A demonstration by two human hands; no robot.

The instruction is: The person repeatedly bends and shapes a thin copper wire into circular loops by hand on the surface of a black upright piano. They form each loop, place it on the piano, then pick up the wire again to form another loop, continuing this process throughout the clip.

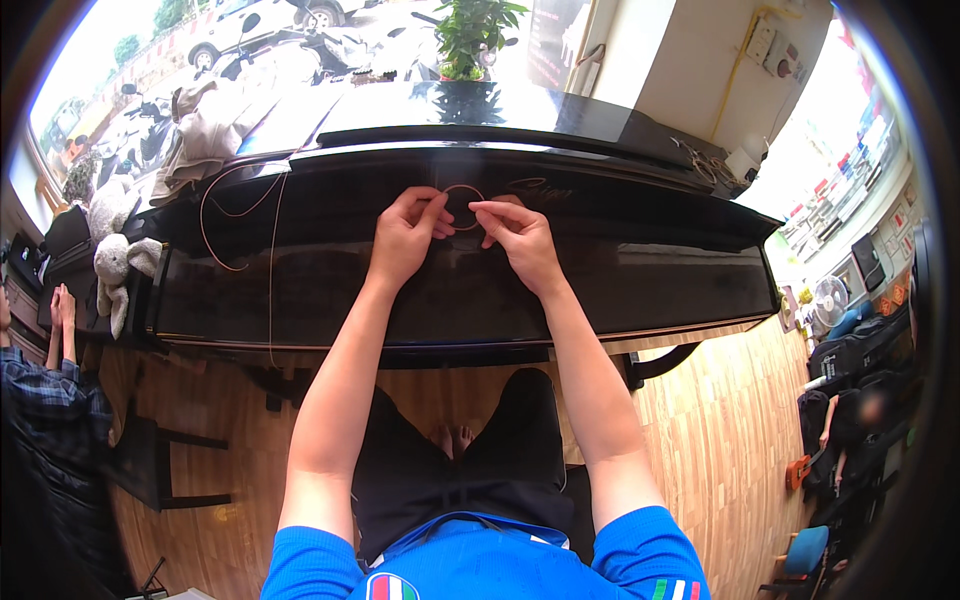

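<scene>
Between my two hands, above the closed lid of a black piano (640, 265), is a small round loop of thin copper-coloured wire (462, 186). My left hand (408, 232) pinches the loop's left side between thumb and fingers. On the opposite side, my right hand (522, 240) has its thumb and forefinger pressed together at the loop. Farther left, another thin copper-coloured strand (203, 215) curves over the piano front. A straight length of strand hangs past the lid's front edge.
A plush toy (122, 262) sits at the piano's left end, near another person's hands (62, 310). Tangled cables (712, 165) lie at the far right end. A potted plant (470, 40) stands behind. A dark bench (165, 465) is lower left; guitar bags (850, 355) and a small orange guitar (797, 472) are right.
</scene>
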